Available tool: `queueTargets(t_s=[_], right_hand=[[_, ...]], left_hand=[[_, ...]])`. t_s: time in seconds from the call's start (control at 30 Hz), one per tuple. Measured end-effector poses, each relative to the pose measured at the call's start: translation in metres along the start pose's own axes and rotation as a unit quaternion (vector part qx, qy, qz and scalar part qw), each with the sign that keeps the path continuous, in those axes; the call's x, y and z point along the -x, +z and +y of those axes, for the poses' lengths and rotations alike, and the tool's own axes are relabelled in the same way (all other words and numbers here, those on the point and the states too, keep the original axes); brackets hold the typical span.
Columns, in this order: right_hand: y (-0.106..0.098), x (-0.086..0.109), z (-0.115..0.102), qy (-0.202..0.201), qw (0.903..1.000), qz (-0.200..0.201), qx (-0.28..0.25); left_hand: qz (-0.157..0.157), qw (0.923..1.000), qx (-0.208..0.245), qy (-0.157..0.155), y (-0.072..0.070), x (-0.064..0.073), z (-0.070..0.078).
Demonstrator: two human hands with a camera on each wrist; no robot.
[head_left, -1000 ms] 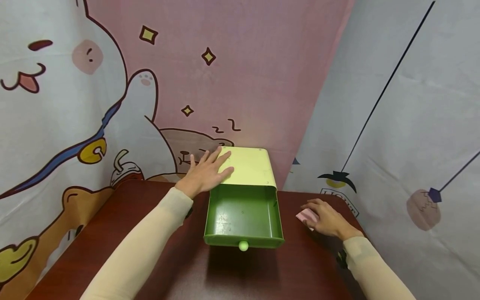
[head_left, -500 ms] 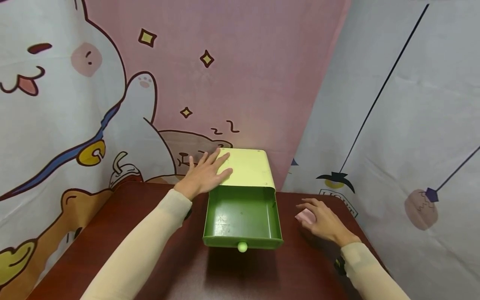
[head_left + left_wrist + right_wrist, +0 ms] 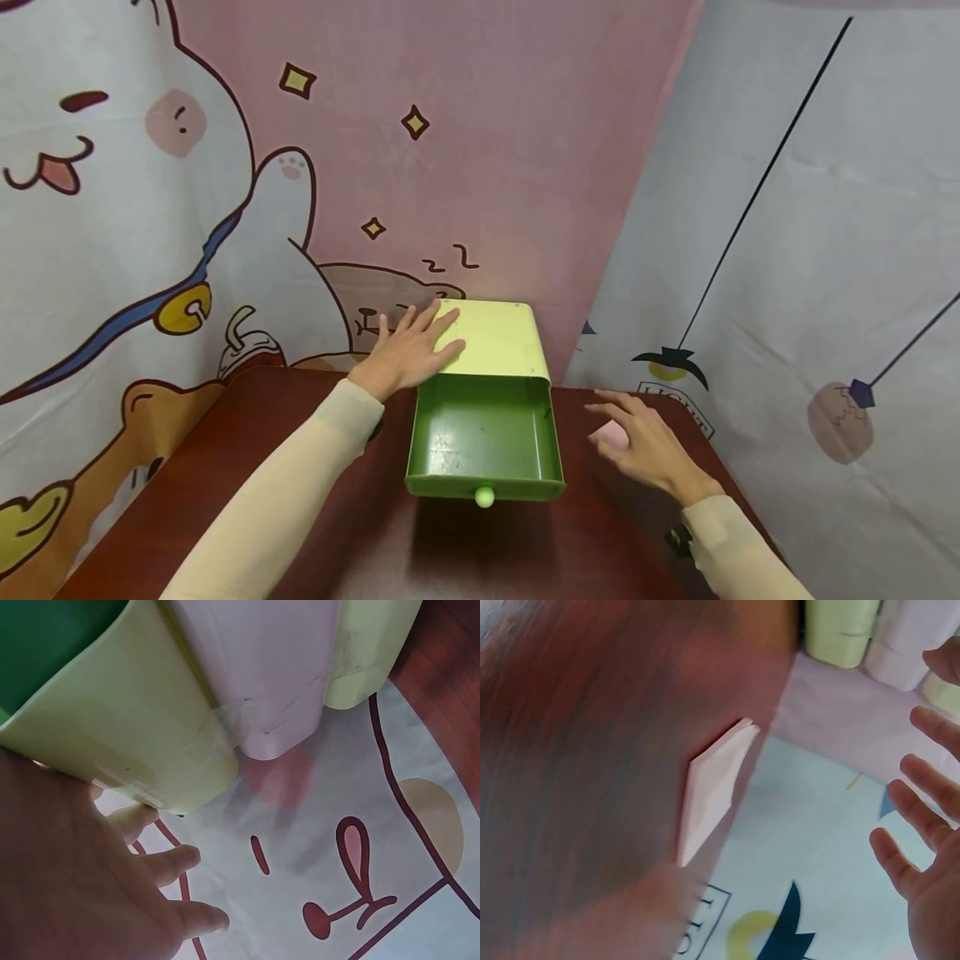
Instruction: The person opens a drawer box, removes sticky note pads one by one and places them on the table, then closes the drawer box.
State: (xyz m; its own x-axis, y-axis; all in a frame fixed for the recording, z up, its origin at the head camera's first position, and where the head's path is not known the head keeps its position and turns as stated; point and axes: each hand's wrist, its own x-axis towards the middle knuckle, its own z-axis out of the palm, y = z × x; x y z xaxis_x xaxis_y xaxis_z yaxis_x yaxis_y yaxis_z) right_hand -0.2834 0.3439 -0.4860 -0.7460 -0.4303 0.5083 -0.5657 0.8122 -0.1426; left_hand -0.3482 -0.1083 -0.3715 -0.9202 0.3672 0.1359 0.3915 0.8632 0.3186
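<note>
A small drawer cabinet with a pale yellow top [image 3: 498,337] stands near the back of the table. Its green top drawer [image 3: 517,489] is pulled out, with a round knob on the front and nothing inside. My left hand [image 3: 405,354] rests fingers spread on the left part of the cabinet top. On the table to the right lies a folded pink paper-like piece [image 3: 716,791], partly hidden by my right hand in the head view. My right hand [image 3: 648,446] hovers over it with fingers spread; the right wrist view shows a gap between them.
Lower pink [image 3: 262,675] and yellow tiers [image 3: 367,652] sit beneath the green drawer's casing. A cartoon-printed cloth [image 3: 510,167] hangs behind and at both sides of the dark red table [image 3: 360,533]. The pulled-out drawer juts toward me.
My right hand has spread its fingers and lifted slightly off the pink piece, which stays on the table. The left hand and the drawer hold still.
</note>
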Motion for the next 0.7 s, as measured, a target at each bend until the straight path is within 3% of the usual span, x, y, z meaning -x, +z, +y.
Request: queueTargets(t_s=[0.27, 0.7], right_hand=[[-0.011, -0.006, -0.021, -0.038, 0.9985, 0.040, 0.005], [-0.026, -0.010, -0.049, -0.044, 0.9974, 0.056, -0.013]], left_hand=[[-0.001, 1.0000, -0.006, -0.001, 0.001, 0.000, 0.000], [0.001, 0.9999, -0.010, -0.001, -0.002, 0.000, 0.002]])
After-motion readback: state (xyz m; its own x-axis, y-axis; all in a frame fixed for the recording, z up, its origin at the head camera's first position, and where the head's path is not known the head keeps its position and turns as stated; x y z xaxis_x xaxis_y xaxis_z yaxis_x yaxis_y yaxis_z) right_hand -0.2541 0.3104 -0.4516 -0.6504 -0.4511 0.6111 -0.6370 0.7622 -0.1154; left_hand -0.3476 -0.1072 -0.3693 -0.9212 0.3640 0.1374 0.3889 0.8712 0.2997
